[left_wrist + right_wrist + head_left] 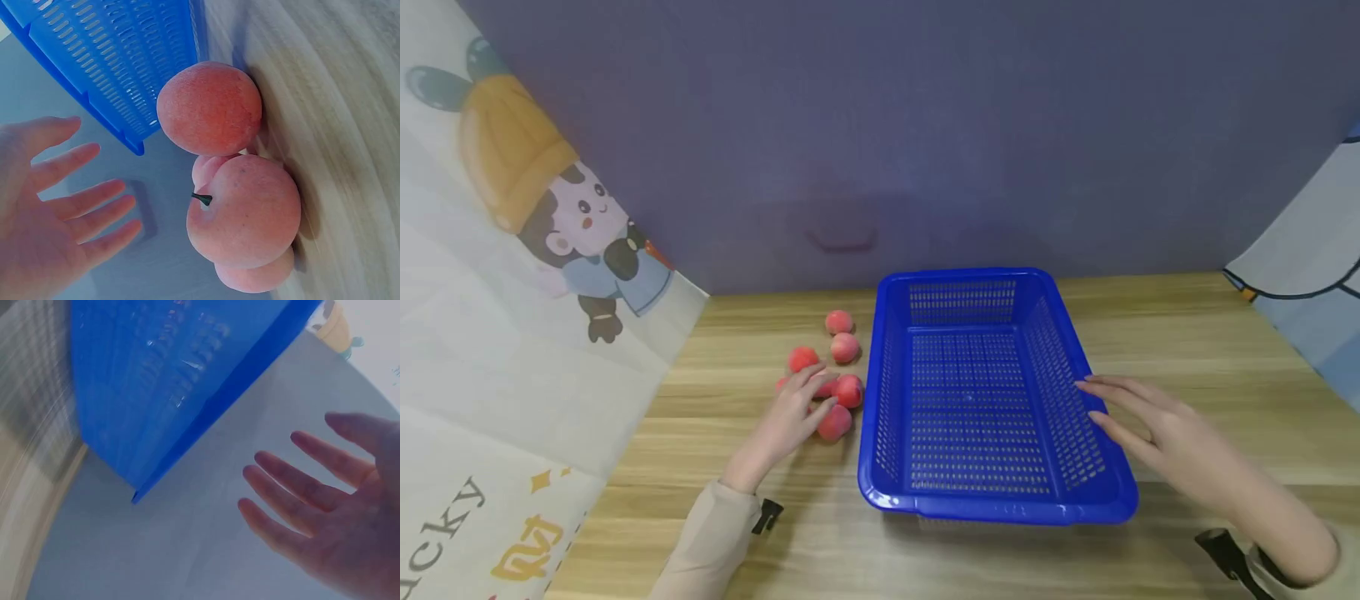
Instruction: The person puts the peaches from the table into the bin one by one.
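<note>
Several pinkish-red peaches lie in a loose group on the table, left of a blue plastic basket. Over the near peaches hovers my left hand, its fingers spread and holding nothing. The left wrist view shows this hand apart from the peaches, one of which has a short green stem. My right hand is beside the basket's right rim, fingers extended. In the right wrist view a gap shows between that hand and the basket. The hand in the head view partly hides some peaches.
The wood-grain table runs back to a grey-blue wall panel just behind the basket. On the left rises a white sheet with a cartoon figure, and another printed sheet borders the right side.
</note>
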`<state>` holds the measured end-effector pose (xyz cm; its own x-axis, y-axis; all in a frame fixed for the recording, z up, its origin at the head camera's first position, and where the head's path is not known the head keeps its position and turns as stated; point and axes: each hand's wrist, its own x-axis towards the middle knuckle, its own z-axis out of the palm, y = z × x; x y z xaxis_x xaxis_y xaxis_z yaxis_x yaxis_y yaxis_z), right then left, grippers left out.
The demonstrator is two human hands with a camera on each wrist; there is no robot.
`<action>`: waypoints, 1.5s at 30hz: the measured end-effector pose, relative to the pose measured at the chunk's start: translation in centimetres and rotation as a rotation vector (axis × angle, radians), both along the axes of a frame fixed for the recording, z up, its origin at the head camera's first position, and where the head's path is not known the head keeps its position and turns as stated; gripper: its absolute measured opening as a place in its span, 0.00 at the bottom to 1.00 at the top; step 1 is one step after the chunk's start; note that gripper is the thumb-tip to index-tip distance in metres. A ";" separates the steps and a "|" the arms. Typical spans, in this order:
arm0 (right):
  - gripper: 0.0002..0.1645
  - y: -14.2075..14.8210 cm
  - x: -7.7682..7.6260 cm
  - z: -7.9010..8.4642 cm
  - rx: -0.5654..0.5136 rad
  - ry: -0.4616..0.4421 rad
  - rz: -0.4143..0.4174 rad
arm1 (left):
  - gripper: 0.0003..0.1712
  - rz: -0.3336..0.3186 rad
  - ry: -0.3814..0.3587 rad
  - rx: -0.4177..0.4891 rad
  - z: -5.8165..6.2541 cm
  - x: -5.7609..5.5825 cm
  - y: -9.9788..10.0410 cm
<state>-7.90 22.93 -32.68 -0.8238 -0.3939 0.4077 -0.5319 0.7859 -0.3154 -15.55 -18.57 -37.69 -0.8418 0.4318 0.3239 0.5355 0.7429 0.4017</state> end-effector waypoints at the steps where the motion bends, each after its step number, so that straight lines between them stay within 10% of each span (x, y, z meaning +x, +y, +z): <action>1: 0.24 -0.2 0.3 -0.1 0.002 0.003 0.008 | 0.20 -0.001 0.000 -0.002 0.0 0.1 -0.1; 30: 0.20 -2.6 2.5 -3.2 0.156 -0.232 0.319 | 0.20 -0.100 0.068 -0.027 -1.9 0.8 -0.4; 45: 0.18 -2.8 2.5 -3.0 0.187 -0.313 0.323 | 0.21 -0.057 0.122 -0.130 -3.0 0.9 0.2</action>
